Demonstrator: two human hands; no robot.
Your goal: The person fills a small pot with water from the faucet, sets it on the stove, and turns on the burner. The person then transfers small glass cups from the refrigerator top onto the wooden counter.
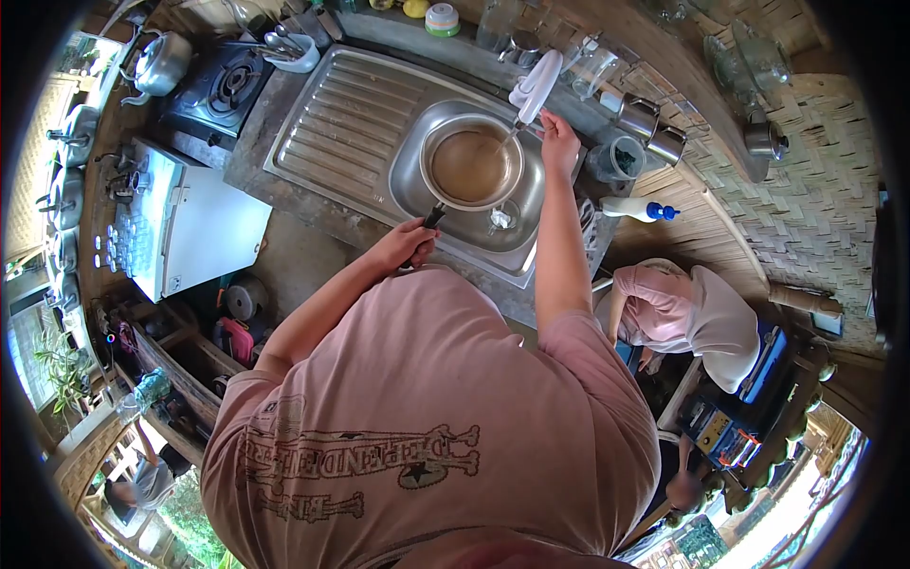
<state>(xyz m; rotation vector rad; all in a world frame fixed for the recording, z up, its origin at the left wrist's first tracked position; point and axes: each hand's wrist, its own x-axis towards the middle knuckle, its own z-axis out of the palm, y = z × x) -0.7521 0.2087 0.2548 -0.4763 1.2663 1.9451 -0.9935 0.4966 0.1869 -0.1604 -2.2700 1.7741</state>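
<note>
One round metal pan (518,173) sits within the sink basin (536,195), its mouth facing up, with cloudy, brownish liquid (464,166) inside. Its black handle (435,217) points back toward the person, and the left hand (408,245) has its grip closed around it. A thin stream (509,139) drops from beneath the white tap fitting (541,87) into the far right part of the pan. The right hand (559,142) is up beside that fitting, fingers bent at its lower end; whether this grip is clamped on it or only touching, I cannot tell. To do this well, the pan wants to be level, its mouth squarely under the stream, with a firm left wrist, since added liquid will make the far side heavier and tug at the handle. A gentle flow aimed inside the rim should limit splashing, and room left below the rim would make swirling or tipping easier. A small shiny thing (502,218), too unclear to name, lies in the basin just beside the pan. Left of the basin, the ribbed drainboard (341,123) runs across the table (248,163) toward the stove (223,90).
</note>
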